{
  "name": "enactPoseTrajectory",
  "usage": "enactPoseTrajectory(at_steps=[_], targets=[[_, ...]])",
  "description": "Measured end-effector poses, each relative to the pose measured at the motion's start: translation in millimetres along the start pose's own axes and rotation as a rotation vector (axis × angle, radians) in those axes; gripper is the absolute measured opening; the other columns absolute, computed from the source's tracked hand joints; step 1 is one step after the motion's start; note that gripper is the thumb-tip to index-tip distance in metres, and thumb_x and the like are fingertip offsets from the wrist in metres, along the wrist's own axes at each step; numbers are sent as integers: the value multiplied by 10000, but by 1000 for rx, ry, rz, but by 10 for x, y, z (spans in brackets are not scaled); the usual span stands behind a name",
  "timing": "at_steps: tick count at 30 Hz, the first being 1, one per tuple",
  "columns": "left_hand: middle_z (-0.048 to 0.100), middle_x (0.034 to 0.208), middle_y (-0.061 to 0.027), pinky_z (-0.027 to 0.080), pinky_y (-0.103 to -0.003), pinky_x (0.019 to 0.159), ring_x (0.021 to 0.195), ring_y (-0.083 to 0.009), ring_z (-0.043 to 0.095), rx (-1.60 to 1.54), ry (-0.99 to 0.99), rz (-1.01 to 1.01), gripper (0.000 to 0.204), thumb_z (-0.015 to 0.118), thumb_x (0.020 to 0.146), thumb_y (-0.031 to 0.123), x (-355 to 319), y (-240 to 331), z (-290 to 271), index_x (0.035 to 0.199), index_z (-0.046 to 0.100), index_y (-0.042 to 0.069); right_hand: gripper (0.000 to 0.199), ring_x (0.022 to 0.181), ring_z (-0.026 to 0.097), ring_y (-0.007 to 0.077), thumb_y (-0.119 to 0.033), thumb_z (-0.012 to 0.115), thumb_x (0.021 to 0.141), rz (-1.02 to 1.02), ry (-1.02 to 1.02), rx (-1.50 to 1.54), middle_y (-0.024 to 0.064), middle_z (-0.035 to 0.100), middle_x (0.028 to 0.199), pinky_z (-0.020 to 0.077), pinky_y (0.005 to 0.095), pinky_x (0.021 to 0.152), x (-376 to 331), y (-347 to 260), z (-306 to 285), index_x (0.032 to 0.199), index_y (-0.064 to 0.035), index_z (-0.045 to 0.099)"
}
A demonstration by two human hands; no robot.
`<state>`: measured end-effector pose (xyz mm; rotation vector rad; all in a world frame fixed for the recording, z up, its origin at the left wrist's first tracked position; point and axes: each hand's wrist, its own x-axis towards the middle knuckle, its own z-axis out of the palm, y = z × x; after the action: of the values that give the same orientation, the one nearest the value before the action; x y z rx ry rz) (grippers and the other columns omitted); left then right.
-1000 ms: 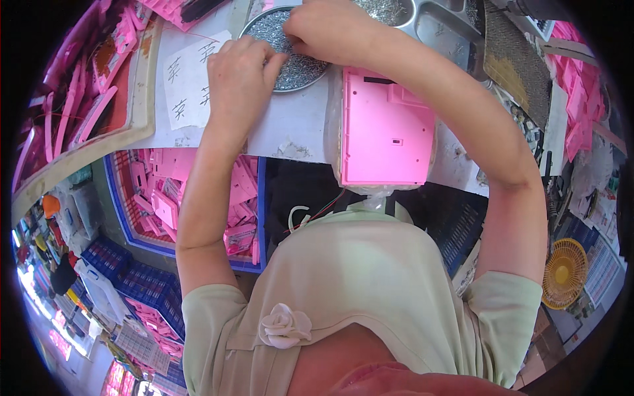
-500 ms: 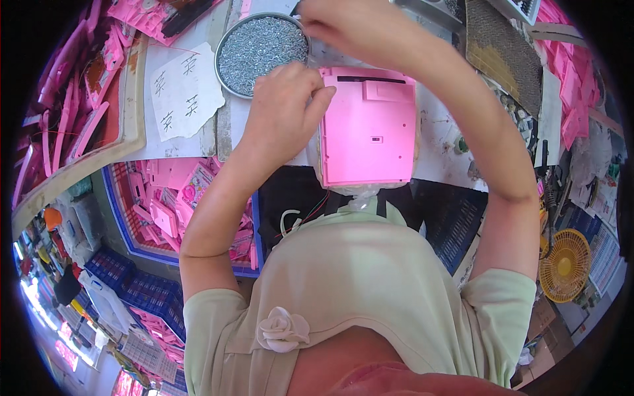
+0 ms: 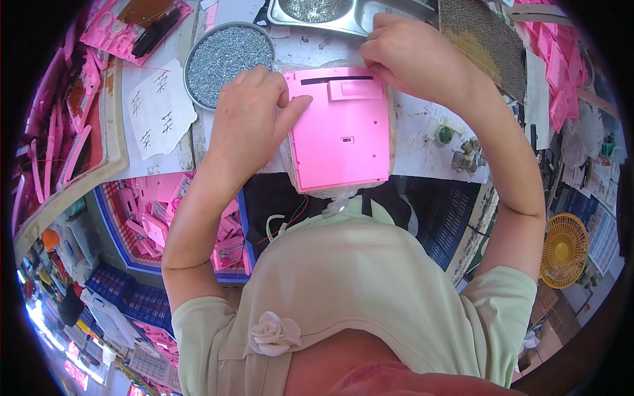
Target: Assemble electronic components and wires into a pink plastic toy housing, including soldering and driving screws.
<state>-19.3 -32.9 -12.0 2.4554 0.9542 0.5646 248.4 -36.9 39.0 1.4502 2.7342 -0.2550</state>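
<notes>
A flat pink plastic casing (image 3: 340,148) lies in front of me on a pale padded bag, with a black slot near its far edge. My left hand (image 3: 254,112) is closed at the far left corner of the casing, its thumb on the pink face and its other fingers curled, partly out of sight. Over the far right corner, my right hand (image 3: 419,59) has its fingers curled together; what they hold, if anything, is hidden. Beyond my left hand stands a round tin of small metal screws (image 3: 228,59).
A steel tray (image 3: 317,12) stands at the back. A paper with handwriting (image 3: 158,109) lies to the left. Below the table's edge, a blue-rimmed basket (image 3: 158,267) holds pink parts. Pink pieces (image 3: 555,72) pile up at far right, above a yellow fan (image 3: 564,251).
My right hand has moved right and nearer, from beside the tin of screws to the casing's far right corner. My left hand stays at the left corner. The whole view has shifted slightly.
</notes>
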Motion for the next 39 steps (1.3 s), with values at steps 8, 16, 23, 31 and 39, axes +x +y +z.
enactPoseTrajectory(at_steps=[8,16,23,31,39], targets=[[636,845,-89,460,-466,754,868,-315,625,307,148,-168,184,781,835,243,-111,-606,-287,848,692,82,214,838,693,383,-213,710,812,26,-532,24,183,734,848,541,485,744,775,-170,-512,845,-6,754],[666,912,-82,450,-473,823,928,-307,633,294,85,-215,104,722,868,193,-175,-761,-262,903,729,95,185,945,703,307,-174,639,837,-281,80,-149,122,766,943,554,447,828,1654,-406,508,877,-76,790],[663,921,-123,454,-507,773,907,-349,636,426,138,-216,203,633,943,240,-88,-904,-178,900,681,48,200,974,665,284,-214,620,866,-199,152,-283,77,756,937,511,448,852,1682,-321,555,873,-109,790],[637,917,-124,435,-480,764,883,-346,617,102,159,-95,102,670,903,161,-246,-501,-199,946,642,73,126,847,600,320,-107,719,829,-71,432,160,109,632,884,499,410,751,80,-333,137,916,-39,659],[638,894,-5,366,-388,845,883,-203,601,-185,9,160,164,812,775,111,-241,593,235,916,730,132,190,856,578,294,-93,787,782,36,447,422,75,646,880,492,384,752,-772,-420,542,936,-52,683]])
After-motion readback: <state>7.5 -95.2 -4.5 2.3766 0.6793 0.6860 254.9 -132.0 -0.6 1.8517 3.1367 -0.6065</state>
